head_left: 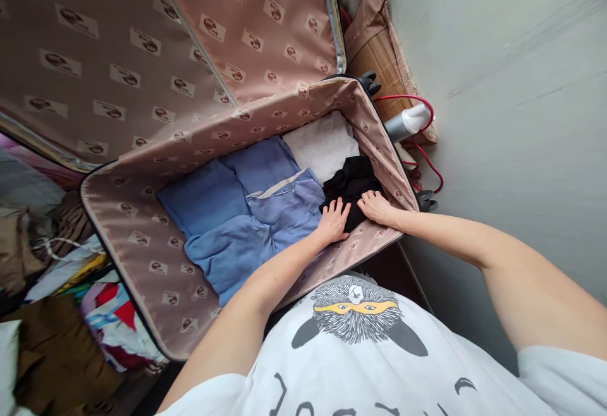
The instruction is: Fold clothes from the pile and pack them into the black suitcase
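Inside the open suitcase (142,258), a folded black garment (353,179) lies in the near right corner. My left hand (334,219) rests flat on its left part, fingers spread. On its right part lies my right hand (375,206), palm down with the fingers stretched out, beside the suitcase wall. Folded blue clothes (208,195) fill the middle of the case, one with a pale waistband (279,185). A folded light grey cloth (327,144) sits behind the black garment. The undersides of both hands are hidden.
The patterned lid (199,24) stands raised at the back. To the right are a grey wall (512,106), a silver-and-white cylinder (408,122), a red cord (439,176) and a brown rolled mat (374,49). Piled clothes (61,334) lie left of the case.
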Tool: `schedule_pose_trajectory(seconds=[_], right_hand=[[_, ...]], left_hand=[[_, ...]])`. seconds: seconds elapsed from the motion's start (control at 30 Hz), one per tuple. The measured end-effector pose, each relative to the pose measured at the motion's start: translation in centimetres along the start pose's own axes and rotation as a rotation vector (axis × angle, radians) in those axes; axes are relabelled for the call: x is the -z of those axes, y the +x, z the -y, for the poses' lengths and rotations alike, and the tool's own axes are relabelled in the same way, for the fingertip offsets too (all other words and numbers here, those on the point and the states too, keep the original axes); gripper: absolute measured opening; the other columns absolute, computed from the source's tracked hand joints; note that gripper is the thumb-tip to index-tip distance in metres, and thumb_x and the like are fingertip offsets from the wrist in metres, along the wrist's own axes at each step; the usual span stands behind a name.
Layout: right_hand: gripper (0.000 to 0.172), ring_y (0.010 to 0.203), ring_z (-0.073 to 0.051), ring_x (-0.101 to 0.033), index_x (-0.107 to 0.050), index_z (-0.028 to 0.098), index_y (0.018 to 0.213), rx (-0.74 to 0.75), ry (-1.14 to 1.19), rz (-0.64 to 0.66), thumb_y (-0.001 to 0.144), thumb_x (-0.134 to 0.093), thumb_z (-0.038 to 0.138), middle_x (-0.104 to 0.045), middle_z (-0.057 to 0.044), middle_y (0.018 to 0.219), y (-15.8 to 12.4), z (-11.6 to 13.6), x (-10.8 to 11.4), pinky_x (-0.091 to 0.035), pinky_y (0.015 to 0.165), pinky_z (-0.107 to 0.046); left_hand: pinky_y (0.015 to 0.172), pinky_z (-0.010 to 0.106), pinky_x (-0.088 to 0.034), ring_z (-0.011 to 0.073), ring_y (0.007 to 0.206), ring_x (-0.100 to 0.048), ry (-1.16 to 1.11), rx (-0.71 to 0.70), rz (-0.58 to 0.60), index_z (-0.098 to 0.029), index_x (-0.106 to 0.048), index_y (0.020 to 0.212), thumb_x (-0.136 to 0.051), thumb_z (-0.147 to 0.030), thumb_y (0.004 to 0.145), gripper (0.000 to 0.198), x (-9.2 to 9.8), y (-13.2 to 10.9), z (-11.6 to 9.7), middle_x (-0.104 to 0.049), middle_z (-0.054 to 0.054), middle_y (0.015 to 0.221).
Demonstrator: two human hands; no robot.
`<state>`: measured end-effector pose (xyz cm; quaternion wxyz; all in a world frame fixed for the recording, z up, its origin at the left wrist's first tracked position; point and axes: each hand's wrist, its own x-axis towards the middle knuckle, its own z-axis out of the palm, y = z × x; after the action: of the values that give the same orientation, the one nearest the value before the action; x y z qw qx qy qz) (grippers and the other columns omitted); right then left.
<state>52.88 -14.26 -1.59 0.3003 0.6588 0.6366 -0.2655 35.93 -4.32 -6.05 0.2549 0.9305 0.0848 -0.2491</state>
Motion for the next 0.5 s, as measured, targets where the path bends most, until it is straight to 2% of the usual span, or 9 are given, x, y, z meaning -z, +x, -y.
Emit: schedule_pose_trajectory(seconds=[0.1,0.17,0.27,0.33,0.43,0.5], right_hand=[[0.048,0.114,-0.034,-0.055,-0.056,0.005,0.138,0.048,-0.098,-0.08,0.102,-0.025,0.012,-0.061,-0.027,0.129,1.4,0.2,-0.6,-0.039,0.093,-0.046],[0.05,0.11,-0.033,-0.057,-0.057,0.004,0.137,0.108,-0.098,-0.089,0.102,-0.021,0.011,-0.062,-0.027,0.124,1.7,-0.4,-0.8,-0.04,0.09,-0.045],[0.045,0.107,-0.03,-0.058,-0.062,0.006,0.127,0.206,-0.033,-0.019,0.103,-0.025,0.013,-0.063,-0.025,0.118,1.3,-1.6,-0.6,-0.041,0.09,-0.043],[0.037,0.111,-0.03,-0.056,-0.063,0.01,0.126,0.242,-0.008,0.042,0.101,-0.037,0.017,-0.062,-0.023,0.121,0.7,-2.1,-0.1,-0.042,0.094,-0.044],[0.042,0.117,-0.033,-0.055,-0.059,0.013,0.135,0.19,0.017,0.103,0.094,-0.052,0.019,-0.058,-0.023,0.13,0.0,-1.7,1.0,-0.046,0.096,-0.047],[0.05,0.117,-0.035,-0.057,-0.051,0.015,0.147,0.093,0.047,0.072,0.097,-0.048,0.02,-0.053,-0.025,0.136,-0.1,-0.9,1.6,-0.051,0.091,-0.048]], left_hand=[[0.114,0.054,-0.035,0.0458,0.149,-0.029,-0.021,0.035,-0.033,-0.008,-0.027,0.163,-0.075,-0.038,0.078,0.102,0.0,0.9,-0.2,-0.022,0.029,0.169],[0.115,0.053,-0.035,0.0447,0.149,-0.031,-0.075,0.061,-0.052,-0.008,-0.029,0.162,-0.072,-0.033,0.079,0.097,0.0,1.0,-0.3,-0.023,0.028,0.168],[0.116,0.056,-0.035,0.0437,0.15,-0.031,-0.154,-0.002,-0.027,-0.013,-0.034,0.162,-0.07,-0.039,0.083,0.091,-0.2,0.2,-0.7,-0.024,0.026,0.169],[0.117,0.061,-0.033,0.0438,0.152,-0.027,-0.173,-0.039,-0.018,-0.018,-0.039,0.16,-0.066,-0.047,0.089,0.081,-0.5,-0.5,-1.0,-0.024,0.022,0.17],[0.119,0.067,-0.027,0.0438,0.156,-0.019,-0.165,0.004,-0.09,-0.024,-0.041,0.161,-0.056,-0.049,0.098,0.069,-1.2,-0.9,-1.3,-0.019,0.018,0.173],[0.12,0.071,-0.021,0.045,0.159,-0.01,-0.136,0.001,-0.154,-0.028,-0.038,0.163,-0.059,-0.051,0.097,0.073,-1.8,-0.8,-1.0,-0.013,0.016,0.175]])
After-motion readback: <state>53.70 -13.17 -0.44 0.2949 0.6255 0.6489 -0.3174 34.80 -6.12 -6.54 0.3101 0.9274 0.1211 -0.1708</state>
